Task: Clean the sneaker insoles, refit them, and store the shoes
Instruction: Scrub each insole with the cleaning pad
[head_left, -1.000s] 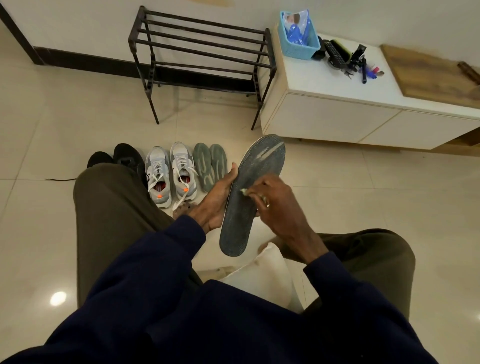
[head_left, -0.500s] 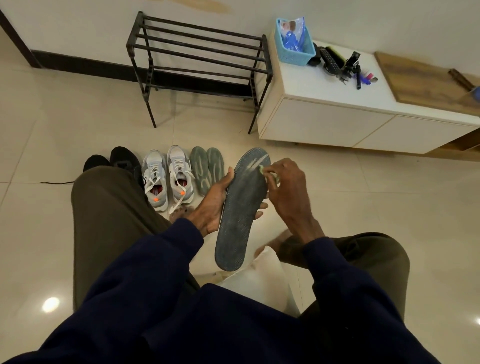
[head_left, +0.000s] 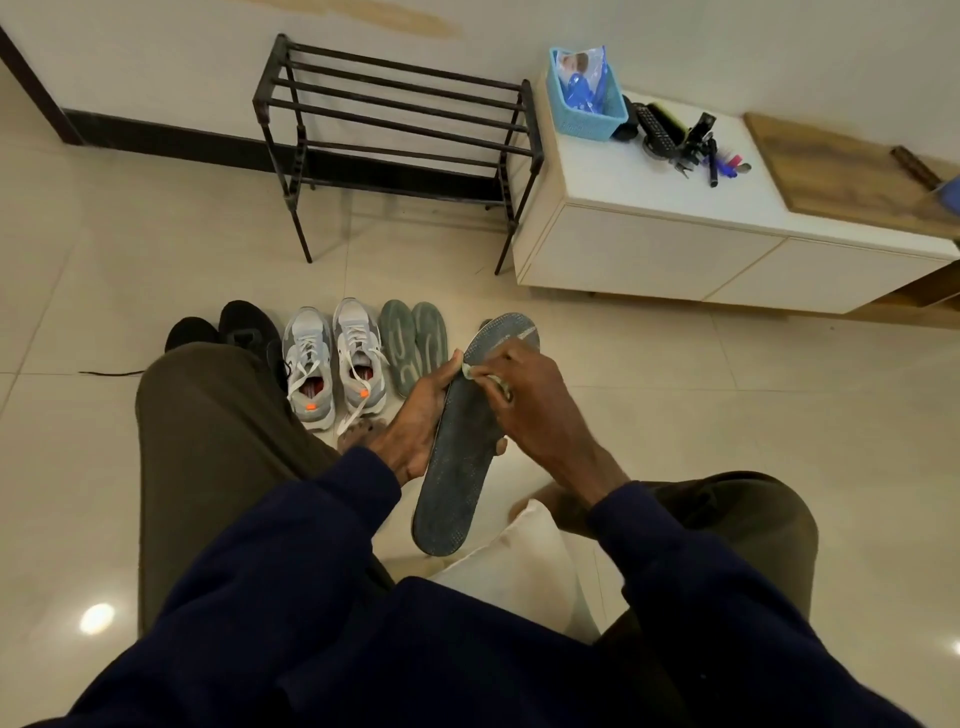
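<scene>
One dark insole (head_left: 457, 478), centre of frame, held over the lap

Left hand (head_left: 415, 415) grips its edge, right hand (head_left: 530, 410) pinches one small pale wipe (head_left: 467, 371) onto it. On the floor just behind: two grey sneakers (head_left: 332, 374), two green insoles (head_left: 400, 348), two black shoes (head_left: 244, 325). One rack (head_left: 264, 106) up top.

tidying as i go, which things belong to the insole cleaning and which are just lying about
In use: dark insole in left hand, wipe in right hand, grey sneakers, black shoes, green insoles, shoe rack.
Lying about: blue basket, pens, wooden board.
</scene>
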